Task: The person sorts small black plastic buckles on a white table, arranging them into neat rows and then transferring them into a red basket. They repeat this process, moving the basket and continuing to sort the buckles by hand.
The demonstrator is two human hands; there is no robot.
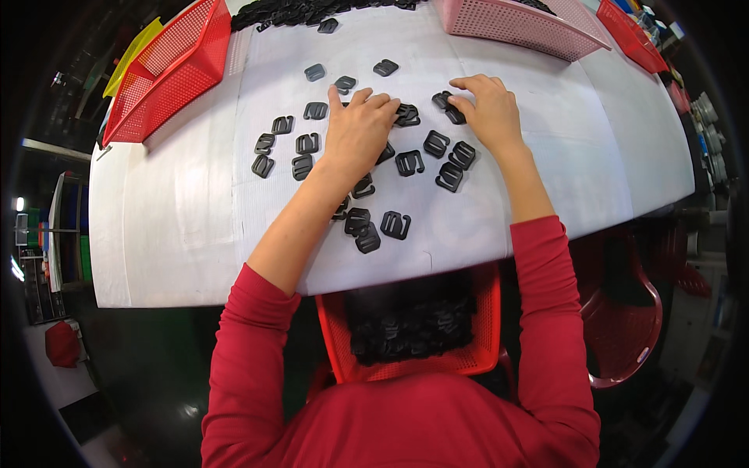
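Black plastic strap buckles, with slots and a hooked side, lie scattered over the white-covered table (187, 226). My left hand (355, 132) is palm down among them with its fingers spread; it partly covers a few, and a buckle (406, 115) sits by its fingertips. To the right, my right hand (491, 113) has thumb and forefinger apart around a pair of overlapping buckles (449, 108), the thumb seeming to touch one. Between the hands and nearer me lie more, such as a buckle (409, 163) and another buckle (395, 225).
A heap of black buckles (312, 12) lies at the far edge. Red basket (168, 74) stands at the far left, pink basket (523, 31) at the far right. Below the near edge, by my lap, a red-orange crate (488, 335) holds many buckles. A red chair (624, 335) stands right.
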